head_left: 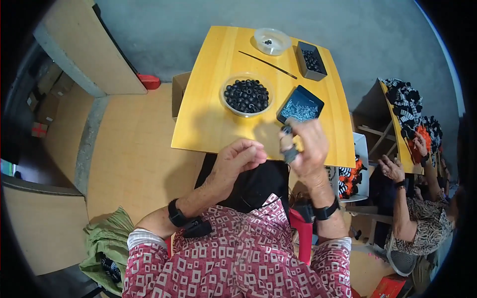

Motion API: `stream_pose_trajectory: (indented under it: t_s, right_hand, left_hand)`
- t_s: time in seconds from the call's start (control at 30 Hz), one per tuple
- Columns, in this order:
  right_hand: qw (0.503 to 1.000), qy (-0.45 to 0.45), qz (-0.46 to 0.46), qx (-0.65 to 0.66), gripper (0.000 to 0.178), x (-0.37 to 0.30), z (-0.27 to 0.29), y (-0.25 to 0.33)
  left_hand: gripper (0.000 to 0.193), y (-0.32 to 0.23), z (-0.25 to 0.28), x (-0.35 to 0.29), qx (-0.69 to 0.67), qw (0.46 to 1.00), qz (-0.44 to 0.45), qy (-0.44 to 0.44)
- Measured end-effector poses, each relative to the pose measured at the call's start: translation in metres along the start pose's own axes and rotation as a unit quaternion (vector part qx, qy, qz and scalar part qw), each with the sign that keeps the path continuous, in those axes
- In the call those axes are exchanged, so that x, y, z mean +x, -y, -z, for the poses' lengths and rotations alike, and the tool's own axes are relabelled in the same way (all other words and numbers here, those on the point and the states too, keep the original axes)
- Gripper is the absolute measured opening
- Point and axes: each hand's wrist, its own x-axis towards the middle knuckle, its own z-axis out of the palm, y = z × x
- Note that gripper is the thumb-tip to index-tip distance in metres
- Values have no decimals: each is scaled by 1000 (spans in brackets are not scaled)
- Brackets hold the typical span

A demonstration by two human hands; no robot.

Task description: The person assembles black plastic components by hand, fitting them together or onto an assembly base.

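My left hand (237, 160) is raised at the table's near edge, fingertips pinched together. Whether anything small sits in that pinch is too fine to see. To its right, my right hand (310, 149) is closed around a short dark tool with a grey lower end (290, 155); tan and yellow patches show between my fingers, and its kind is unclear. Just beyond my right hand lies a dark square tray (301, 104) of small bluish, shiny pieces. A clear round bowl (224, 99) full of black, bead-like pieces with holes stands farther left.
The yellow table (198, 129) also bears a thin dark rod (268, 64), a clear tub (272, 41) with a few dark pieces and a grey box (313, 74) of black pieces. At right, a white bin (363, 149) holds orange-and-black items; another person (422, 218) works beside a second table.
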Motion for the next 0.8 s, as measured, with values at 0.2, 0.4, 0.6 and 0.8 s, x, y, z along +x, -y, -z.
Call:
stream_pose_trajectory:
  t_s: [0.2, 0.4, 0.6, 0.8]
  right_hand:
    - [998, -6, -60, -21, 24, 55, -9, -27]
    - [979, 167, 89, 70, 32, 40, -46, 0]
    - [959, 239, 42, 150, 40, 34, -67, 25]
    - [974, 191, 35, 117, 43, 45, -58, 24]
  left_hand:
    - [20, 6, 8, 5, 28, 998, 58, 7]
    - [28, -38, 23, 7, -119, 992, -6, -28]
    - [26, -22, 48, 6, -100, 992, 3, -79]
    - [24, -73, 101, 2, -70, 979, -109, -155]
